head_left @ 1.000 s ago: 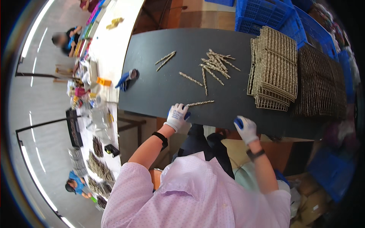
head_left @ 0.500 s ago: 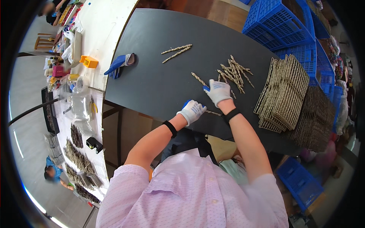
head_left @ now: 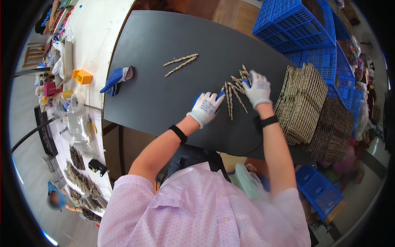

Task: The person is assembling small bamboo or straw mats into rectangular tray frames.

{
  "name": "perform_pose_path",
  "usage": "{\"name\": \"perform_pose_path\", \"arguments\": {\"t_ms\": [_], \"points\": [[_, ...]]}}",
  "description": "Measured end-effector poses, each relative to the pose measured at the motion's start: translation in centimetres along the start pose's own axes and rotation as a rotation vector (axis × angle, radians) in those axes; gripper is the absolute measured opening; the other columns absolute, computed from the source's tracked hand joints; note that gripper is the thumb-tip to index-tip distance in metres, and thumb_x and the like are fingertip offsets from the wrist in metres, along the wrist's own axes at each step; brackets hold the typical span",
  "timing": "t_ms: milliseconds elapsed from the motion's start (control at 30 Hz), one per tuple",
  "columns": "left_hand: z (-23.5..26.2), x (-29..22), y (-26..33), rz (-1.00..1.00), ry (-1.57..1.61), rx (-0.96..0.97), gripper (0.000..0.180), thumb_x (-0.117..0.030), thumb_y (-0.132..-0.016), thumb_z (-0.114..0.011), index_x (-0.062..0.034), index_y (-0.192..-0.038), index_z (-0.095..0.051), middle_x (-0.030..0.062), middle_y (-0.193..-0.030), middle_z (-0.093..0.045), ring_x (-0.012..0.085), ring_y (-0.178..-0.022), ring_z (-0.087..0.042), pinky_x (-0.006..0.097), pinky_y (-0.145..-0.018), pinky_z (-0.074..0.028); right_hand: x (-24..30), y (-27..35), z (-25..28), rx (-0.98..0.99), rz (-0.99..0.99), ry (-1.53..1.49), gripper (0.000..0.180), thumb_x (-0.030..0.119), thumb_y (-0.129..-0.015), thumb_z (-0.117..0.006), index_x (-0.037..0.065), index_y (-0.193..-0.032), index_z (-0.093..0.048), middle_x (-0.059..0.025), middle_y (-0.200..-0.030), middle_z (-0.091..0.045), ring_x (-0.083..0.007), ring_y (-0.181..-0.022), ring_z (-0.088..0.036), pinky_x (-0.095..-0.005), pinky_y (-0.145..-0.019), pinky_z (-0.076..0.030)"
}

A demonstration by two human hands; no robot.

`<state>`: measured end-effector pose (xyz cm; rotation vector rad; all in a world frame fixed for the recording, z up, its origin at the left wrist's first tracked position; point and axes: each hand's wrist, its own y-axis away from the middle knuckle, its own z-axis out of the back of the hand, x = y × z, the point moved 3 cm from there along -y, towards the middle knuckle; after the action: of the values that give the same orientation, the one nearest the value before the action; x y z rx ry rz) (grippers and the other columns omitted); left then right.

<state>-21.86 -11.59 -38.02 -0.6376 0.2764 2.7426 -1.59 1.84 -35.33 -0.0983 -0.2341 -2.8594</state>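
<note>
My left hand (head_left: 205, 108), in a white glove with blue fingertips, reaches over the dark table with its fingers apart. Its fingertips come to the near left edge of a loose bunch of twisted, beige rope-like sticks (head_left: 230, 101). On the far right side of that bunch lies my right hand (head_left: 258, 89), gloved the same way, its thumb and fingers around some stick ends; its palm side is hidden. Two more twisted sticks (head_left: 181, 66) lie apart in a narrow V, farther left.
A tall stack of beige slatted mats (head_left: 302, 103) stands right of the bunch, beside darker mats (head_left: 332, 127). Blue plastic crates (head_left: 292, 24) rise behind. A blue-and-white glove (head_left: 117, 80) lies at the table's left. A white side table (head_left: 92, 45) holds a yellow bin (head_left: 82, 76).
My left hand has moved up and forward from the near edge to the bunch. My right hand has shifted right onto the sticks, which now lie closer together and farther left.
</note>
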Motion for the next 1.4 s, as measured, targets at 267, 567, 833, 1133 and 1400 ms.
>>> {"name": "perform_pose_path", "arguments": {"t_ms": [267,567,833,1133,1400], "points": [[-5.4,-3.3,-1.9,0.777,0.829,-0.195,0.074,-0.022,-0.09,-0.075,-0.0015,-0.152,-0.04,0.0249,-0.143,-0.055,0.042,-0.128,-0.057,0.045,-0.109,-0.047,-2.7,3.2,-5.3,0.154,-0.086,0.065,0.08,0.048,-0.094,-0.066,0.008,-0.157,-0.038,-0.0147,-0.155,-0.049,-0.0339,-0.141,-0.046,-0.0521,-0.117,-0.036],[-4.2,-2.4,-6.0,0.622,0.75,-0.041,0.059,-0.024,-0.094,-0.067,-0.0034,-0.147,-0.05,0.0241,-0.14,-0.058,0.0413,-0.129,-0.056,0.046,-0.109,-0.046,4.1,7.5,-5.5,0.243,-0.444,-0.218,0.079,0.046,-0.094,-0.067,0.003,-0.154,-0.037,-0.0219,-0.152,-0.047,-0.0372,-0.136,-0.052,-0.0456,-0.11,-0.047],[7.2,7.8,-6.9,0.321,-0.02,0.062,0.06,-0.038,-0.088,-0.077,-0.0116,-0.138,-0.058,0.0196,-0.135,-0.062,0.0382,-0.127,-0.059,0.047,-0.106,-0.047,0.8,5.6,-2.4,0.485,-0.436,-0.136,0.065,0.056,-0.095,-0.061,0.008,-0.138,-0.058,-0.0154,-0.121,-0.071,-0.0353,-0.116,-0.067,-0.0469,-0.097,-0.053],[2.6,9.5,-4.0,0.425,-0.205,-0.074,0.078,-0.04,-0.09,-0.072,-0.0058,-0.154,-0.042,0.0234,-0.155,-0.043,0.0463,-0.143,-0.039,0.059,-0.116,-0.033,0.8,4.0,-3.8,0.456,-0.426,-0.086,0.056,0.046,-0.096,-0.063,0.007,-0.137,-0.057,-0.0173,-0.122,-0.072,-0.0369,-0.114,-0.067,-0.0475,-0.096,-0.053],[-2.8,-1.9,-5.0,0.354,0.118,0.14,0.082,-0.024,-0.088,-0.067,0.0037,-0.157,-0.032,0.0263,-0.157,-0.042,0.0436,-0.141,-0.043,0.053,-0.11,-0.042,2.4,5.4,-7.4,0.309,-0.409,-0.333,0.042,0.033,-0.097,-0.063,0.011,-0.133,-0.061,-0.0163,-0.122,-0.072,-0.0353,-0.111,-0.068,-0.0452,-0.095,-0.053]]}}
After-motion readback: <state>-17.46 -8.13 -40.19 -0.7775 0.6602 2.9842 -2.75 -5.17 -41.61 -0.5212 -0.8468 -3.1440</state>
